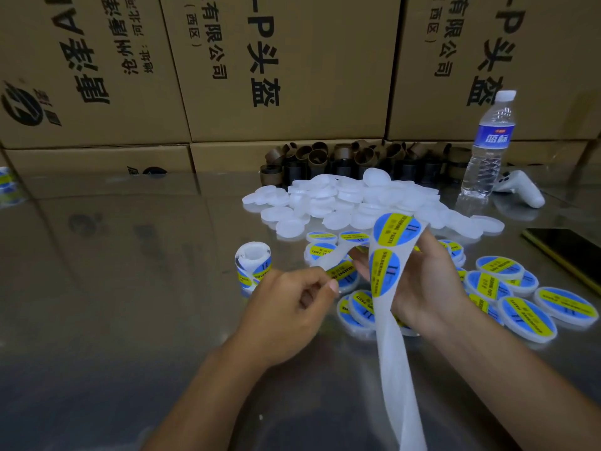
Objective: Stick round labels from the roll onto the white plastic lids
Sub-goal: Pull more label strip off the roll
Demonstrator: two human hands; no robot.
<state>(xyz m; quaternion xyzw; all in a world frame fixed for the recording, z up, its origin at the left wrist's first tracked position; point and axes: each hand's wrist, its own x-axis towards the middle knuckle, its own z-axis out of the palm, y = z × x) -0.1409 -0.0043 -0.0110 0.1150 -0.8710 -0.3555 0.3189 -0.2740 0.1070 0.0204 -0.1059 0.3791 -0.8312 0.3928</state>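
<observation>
The right hand [422, 288] grips the label strip [395, 231], bent over its fingers, probably to lift a label's edge. The left hand [292, 304] pinches the slack. The roll [253, 266] stands near-left of the bare lids [341, 196], and the labelled lids [527, 307] lie nearer than that pile, kept apart.

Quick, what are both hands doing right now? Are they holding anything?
Left hand: closed, pinching the label strip near its end.
Right hand: closed, holding the same strip up, grip around it.
</observation>
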